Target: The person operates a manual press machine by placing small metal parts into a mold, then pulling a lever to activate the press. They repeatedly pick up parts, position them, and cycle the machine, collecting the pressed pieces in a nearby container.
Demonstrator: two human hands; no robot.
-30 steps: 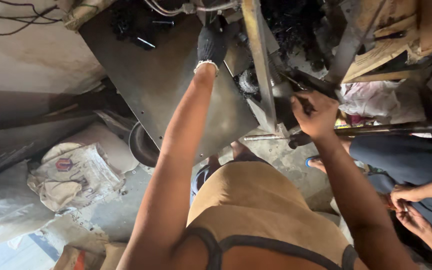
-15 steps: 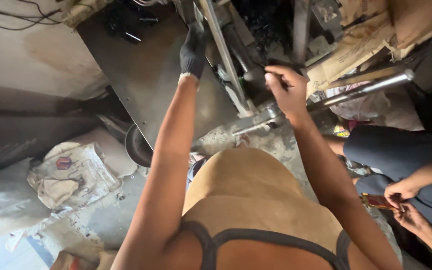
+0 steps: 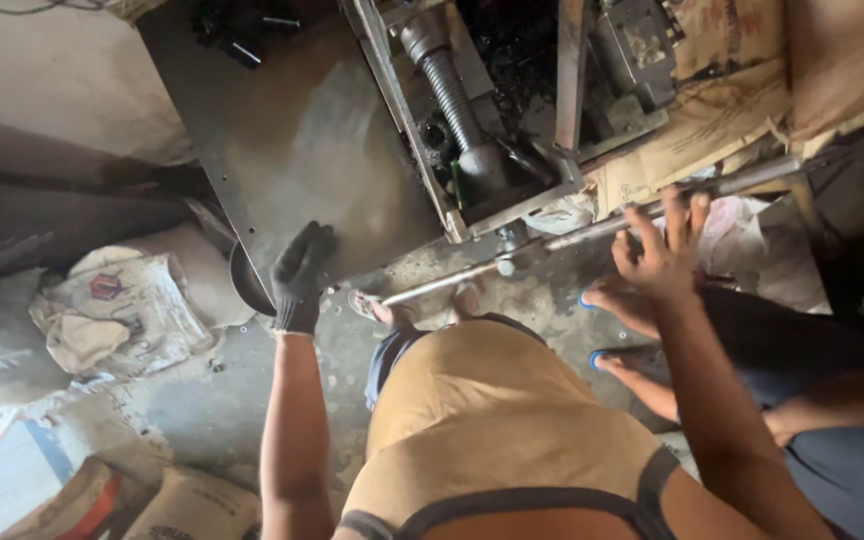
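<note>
My left hand (image 3: 302, 275), in a black glove, lies flat against the lower corner of a large grey steel plate (image 3: 292, 140) that leans on the machine. My bare right hand (image 3: 657, 250) hovers with fingers spread just over a long metal rod (image 3: 552, 240) that runs slantwise below the machine frame; it holds nothing. The open machine frame (image 3: 422, 150) above shows a ribbed grey screw or hose (image 3: 447, 90) and greasy dark parts. My own sandalled foot (image 3: 382, 310) shows below the plate.
Another person sits at the right, with feet in blue sandals (image 3: 607, 300) under my right hand. Cardboard sheets (image 3: 722, 110) lean at the upper right. Crumpled sacks (image 3: 112, 310) lie at the left, more bags (image 3: 152, 500) at the bottom left.
Both hands have come down from the machine frame. The left hand dropped to the plate's lower corner; the right let go of the bar it gripped and now spreads above the rod.
</note>
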